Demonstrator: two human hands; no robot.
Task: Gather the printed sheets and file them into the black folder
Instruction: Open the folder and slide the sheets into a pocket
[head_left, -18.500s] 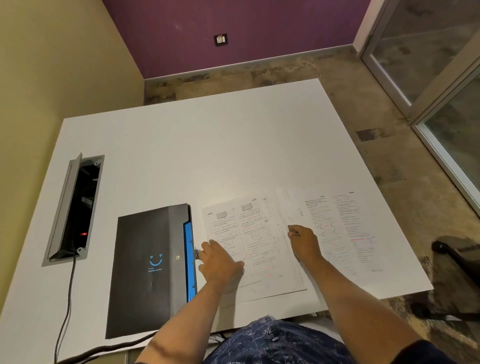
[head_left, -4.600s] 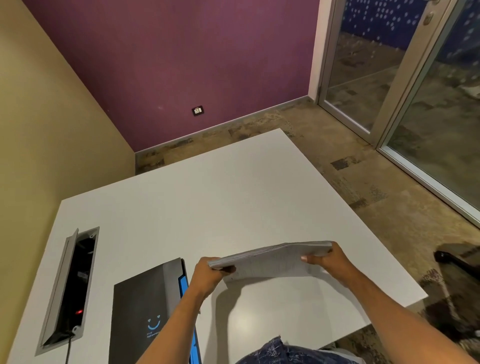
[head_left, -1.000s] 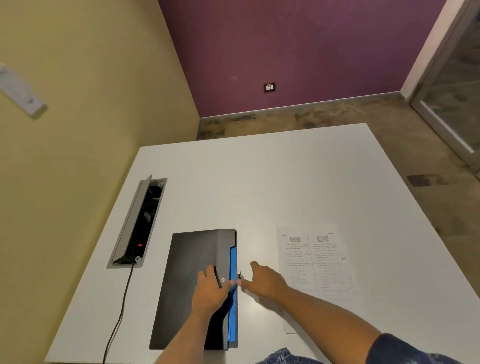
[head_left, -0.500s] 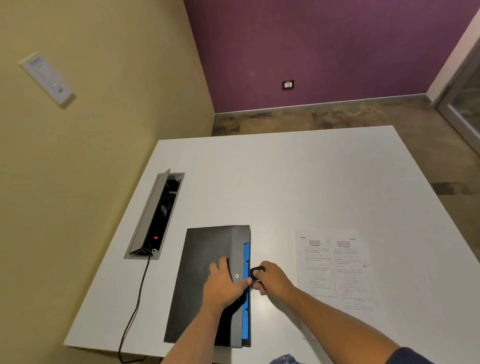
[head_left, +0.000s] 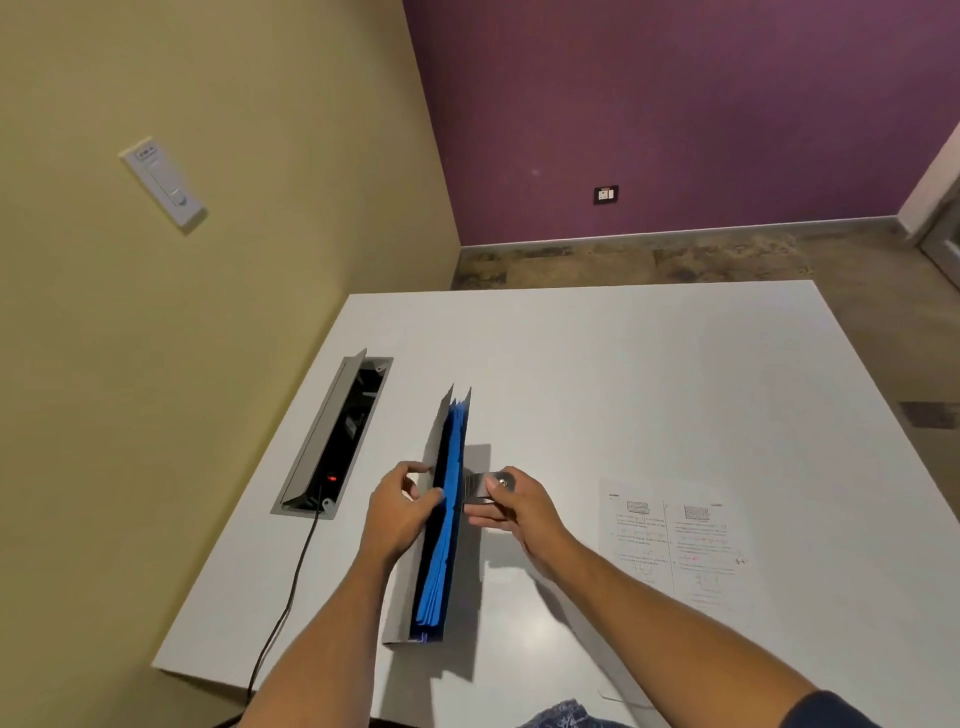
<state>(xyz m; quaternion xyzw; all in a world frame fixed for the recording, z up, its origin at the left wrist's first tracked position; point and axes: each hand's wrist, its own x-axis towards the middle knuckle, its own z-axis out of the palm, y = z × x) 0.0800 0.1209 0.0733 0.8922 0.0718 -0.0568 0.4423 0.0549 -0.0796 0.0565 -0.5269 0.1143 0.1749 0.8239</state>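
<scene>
**Folder now upright, flap pulled open**

Where the black folder (head_left: 441, 525) lay flat and shut half a second ago, it now stands on edge on the white table (head_left: 597, 364), blue dividers (head_left: 445, 519) exposed. Left hand (head_left: 402, 514) grips its left cover, fingers curled over the top edge. Right hand (head_left: 511, 506) pinches the clasp flap (head_left: 480, 488), pulled right. Printed sheets (head_left: 680, 545) unchanged, flat on the table right of the folder, untouched. Open cable hatch (head_left: 337, 441) at left; yellow and purple walls meet behind.

Black folder (head_left: 441, 519) stands on edge, blue dividers showing; printed sheets (head_left: 675, 545) lie flat nearby.
</scene>
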